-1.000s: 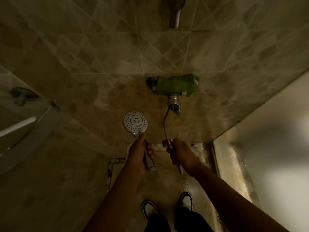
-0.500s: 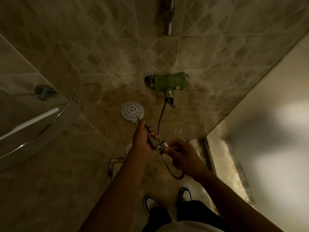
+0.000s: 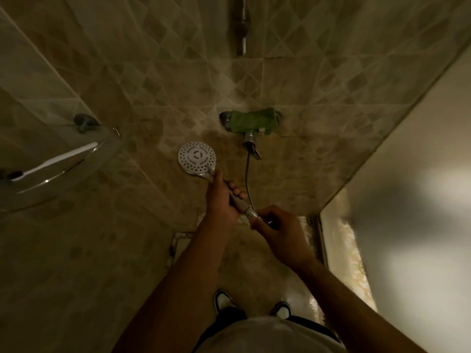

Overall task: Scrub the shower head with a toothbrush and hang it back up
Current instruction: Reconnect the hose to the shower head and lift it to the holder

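The left hand [image 3: 220, 200] is wrapped round the grey handle of the shower head [image 3: 197, 158], fingers curled over it, so that the round white spray face points up toward the camera, just above the hand and in front of the tiled wall [image 3: 158, 72]. The right hand [image 3: 277, 229] pinches the metal nut at the bottom end of the handle, where the hose [image 3: 247, 174] joins it; thumb and fingertips are closed on that fitting. From there the hose runs up to the wall mixer tap [image 3: 251, 121], which is wrapped in a green cloth. At the left, a white toothbrush [image 3: 54, 161] lies on a glass corner shelf [image 3: 63, 174], well apart from both hands. Below, the person's two shoes stand on the shower floor.
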